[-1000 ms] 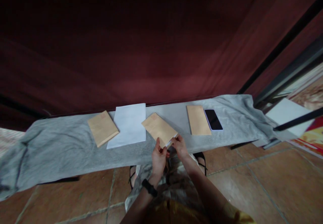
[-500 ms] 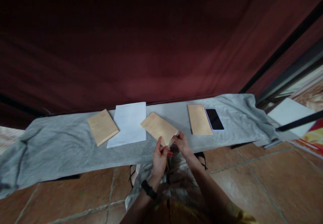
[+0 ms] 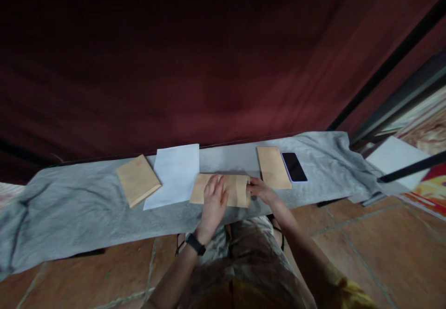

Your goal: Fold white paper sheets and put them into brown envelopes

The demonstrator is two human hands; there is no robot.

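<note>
Resting my left hand point(image 3: 213, 200), fingers loosely spread, on the brown envelope point(image 3: 234, 191) lying on the cloth-covered tabletop point(image 3: 230, 158), I'd best steady it while my right hand point(image 3: 261, 191), its grip unclear, squares the right end.

A dark red backdrop point(image 3: 223, 76) rises beyond brown tiles point(image 3: 393, 234)

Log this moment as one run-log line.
left hand: on brown envelope | right hand: at its right end | white paper: left of it | phone: beside another envelope
</note>
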